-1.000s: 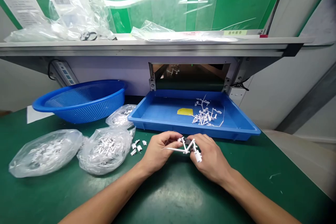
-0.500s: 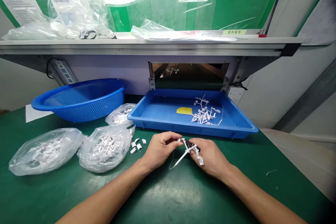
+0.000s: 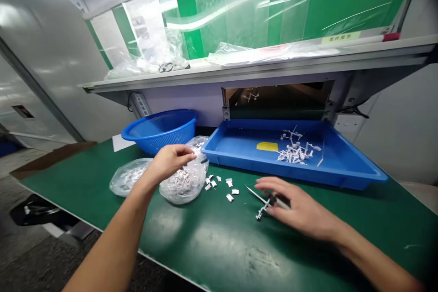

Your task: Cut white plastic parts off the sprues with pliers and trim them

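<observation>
My left hand (image 3: 173, 162) is closed in a pinch above an open clear bag of small white plastic parts (image 3: 183, 182). Whatever lies between its fingertips is too small to make out. My right hand (image 3: 296, 205), partly blurred, curls over the table around a branched white plastic sprue (image 3: 262, 205). A smeared dark and grey object, possibly a small tool, also shows between those fingers. Several loose white plastic pieces (image 3: 230, 190) lie on the green table between the hands.
At the back right stands a blue tray (image 3: 239, 159) with a pile of white sprues (image 3: 296, 153) and a yellow piece (image 3: 267, 146). Left of it are a blue basket (image 3: 160, 139) and another bag of parts (image 3: 128, 175). A shelf (image 3: 205, 70) overhangs the back.
The view has turned left. My left hand has left the sprue and moved over the bag. My right hand keeps the sprue, and more loose white pieces lie on the table.
</observation>
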